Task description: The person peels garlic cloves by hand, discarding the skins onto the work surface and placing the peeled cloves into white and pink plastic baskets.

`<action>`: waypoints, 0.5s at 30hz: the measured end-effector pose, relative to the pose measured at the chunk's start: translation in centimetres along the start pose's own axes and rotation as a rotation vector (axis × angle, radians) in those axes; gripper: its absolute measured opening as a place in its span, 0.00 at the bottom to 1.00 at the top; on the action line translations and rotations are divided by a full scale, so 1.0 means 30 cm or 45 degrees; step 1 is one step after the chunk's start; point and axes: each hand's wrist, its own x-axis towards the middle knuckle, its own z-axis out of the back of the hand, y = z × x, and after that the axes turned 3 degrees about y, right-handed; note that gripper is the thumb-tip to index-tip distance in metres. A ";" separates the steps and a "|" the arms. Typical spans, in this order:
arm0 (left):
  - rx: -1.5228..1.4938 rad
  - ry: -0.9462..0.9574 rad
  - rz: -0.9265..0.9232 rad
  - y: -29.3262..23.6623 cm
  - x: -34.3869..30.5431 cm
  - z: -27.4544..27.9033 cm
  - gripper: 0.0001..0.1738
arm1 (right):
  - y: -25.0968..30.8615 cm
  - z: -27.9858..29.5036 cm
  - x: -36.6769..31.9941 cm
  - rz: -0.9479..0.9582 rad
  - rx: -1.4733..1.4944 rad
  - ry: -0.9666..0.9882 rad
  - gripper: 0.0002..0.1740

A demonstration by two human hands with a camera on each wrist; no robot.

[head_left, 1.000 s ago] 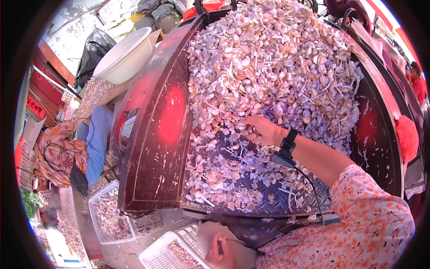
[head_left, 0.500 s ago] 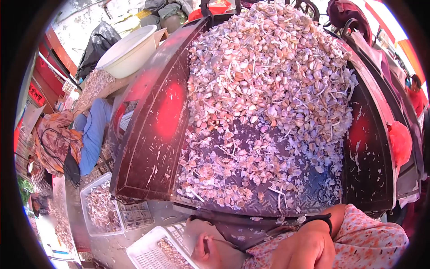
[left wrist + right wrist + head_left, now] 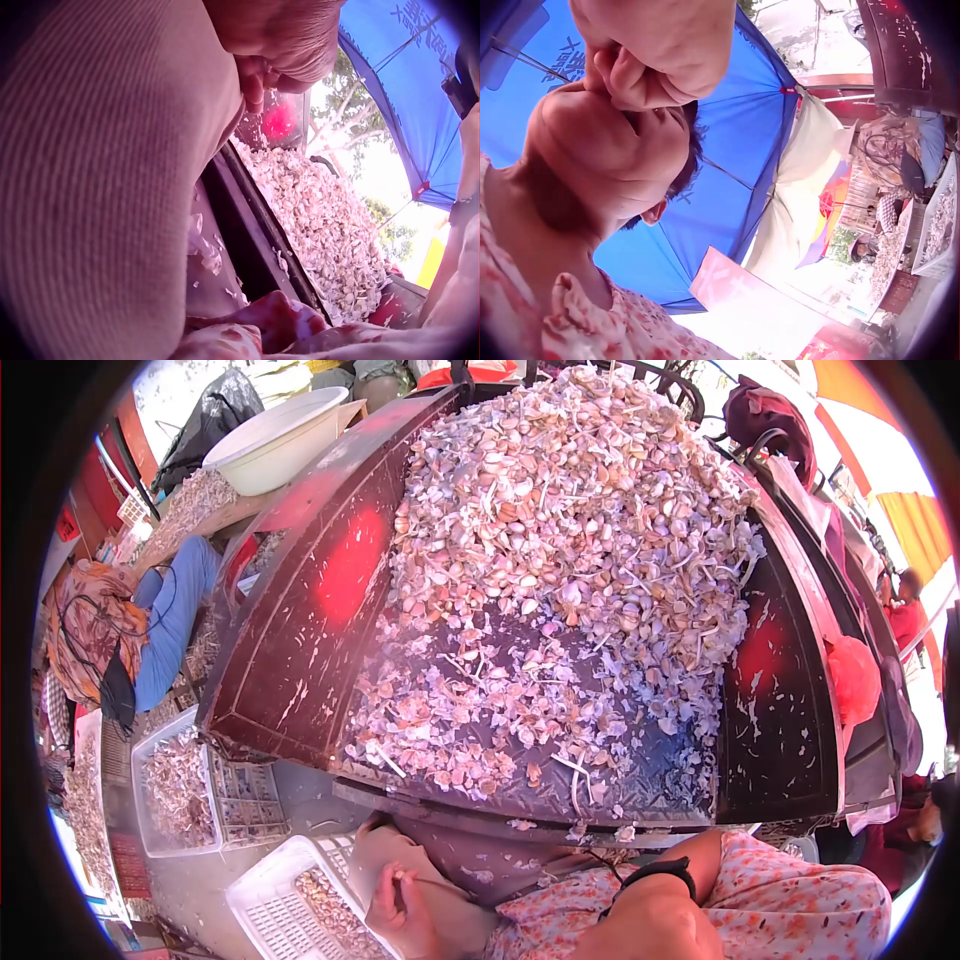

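Dark metal bed with scuffed brown side panels fills the middle of the head view. Garlic cloves are heaped toward its far end, papery skins scattered nearer. At the bottom, the left hand is beside a white basket holding cloves; its fingers bend toward the thumb, but I cannot tell whether they pinch anything. The right hand is raised close to the camera, below the bed's near edge.

In the left wrist view, bent fingers hang beside a ribbed cloth, the garlic heap beyond, under a blue canopy.

In the right wrist view, the right hand's fingers are curled inward against the person's face.
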 end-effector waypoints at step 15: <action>-0.165 -0.017 0.022 -0.175 0.001 -0.015 0.13 | 0.095 0.034 -0.076 -0.257 -0.294 -0.711 0.17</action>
